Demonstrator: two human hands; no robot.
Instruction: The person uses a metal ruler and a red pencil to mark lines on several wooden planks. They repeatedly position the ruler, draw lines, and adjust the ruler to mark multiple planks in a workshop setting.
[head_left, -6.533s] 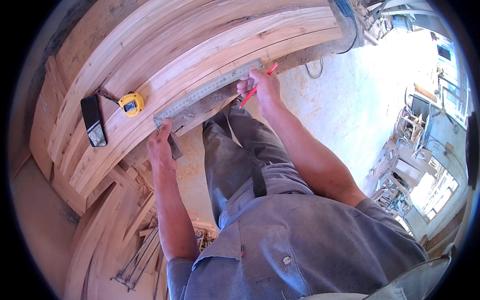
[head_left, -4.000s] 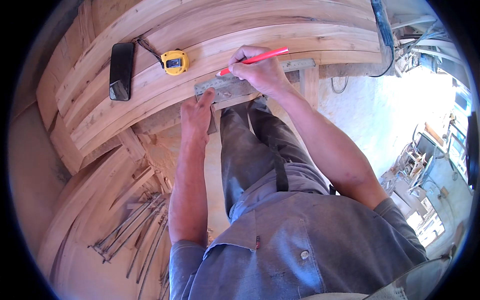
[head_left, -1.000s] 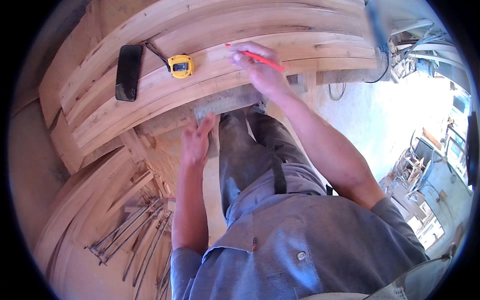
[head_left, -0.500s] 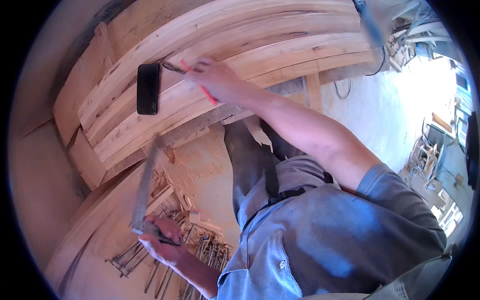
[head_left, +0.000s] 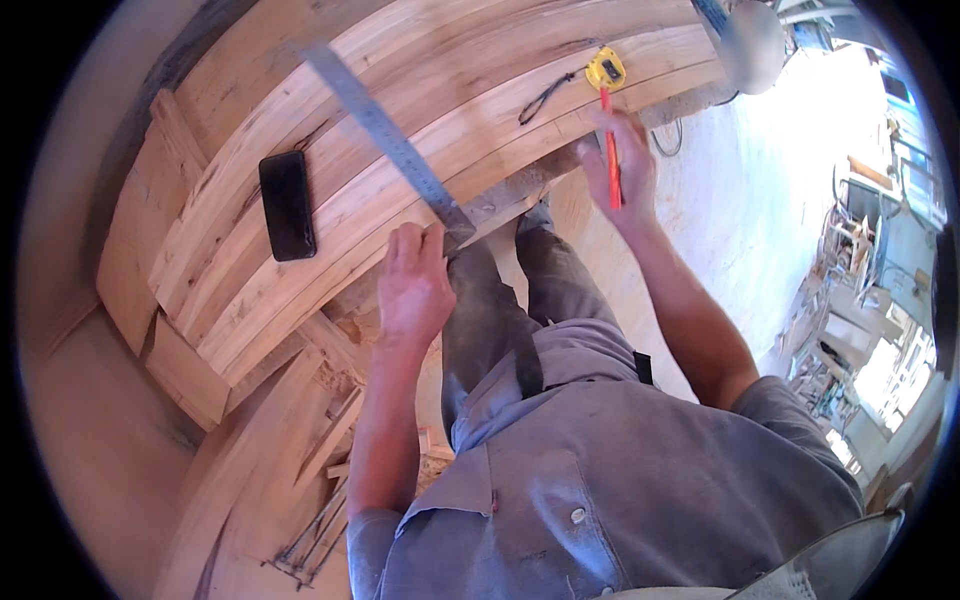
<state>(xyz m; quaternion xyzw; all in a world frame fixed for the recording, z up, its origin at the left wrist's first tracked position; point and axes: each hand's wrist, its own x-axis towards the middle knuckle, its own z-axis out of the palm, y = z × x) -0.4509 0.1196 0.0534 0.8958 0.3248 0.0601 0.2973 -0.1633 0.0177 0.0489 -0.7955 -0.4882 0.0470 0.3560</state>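
My left hand (head_left: 413, 290) is closed at the near edge of the wooden boards (head_left: 470, 105), gripping a try square by its stock end. The metal blade (head_left: 390, 145) of this square slants across the boards, away and to the left. My right hand (head_left: 628, 170) is off the boards' near edge, fingers closed around a red pencil (head_left: 613, 160) held nearly upright. Just beyond the pencil's upper end, a yellow tape measure (head_left: 605, 70) with a black wrist cord (head_left: 543, 98) lies on the boards. Left of the square rests a black phone (head_left: 287, 205).
Several metal clamps (head_left: 315, 545) and wood offcuts (head_left: 330, 440) lie at the lower left, beside a large curved wooden panel (head_left: 250, 470). A blurred rounded object (head_left: 752, 50) hangs at the upper right. Cluttered scrap wood (head_left: 830, 290) lines the right side.
My left hand has swung the square up from the lower left onto the boards. My right hand has moved right with the pencil, and the tape measure now shows on the boards.
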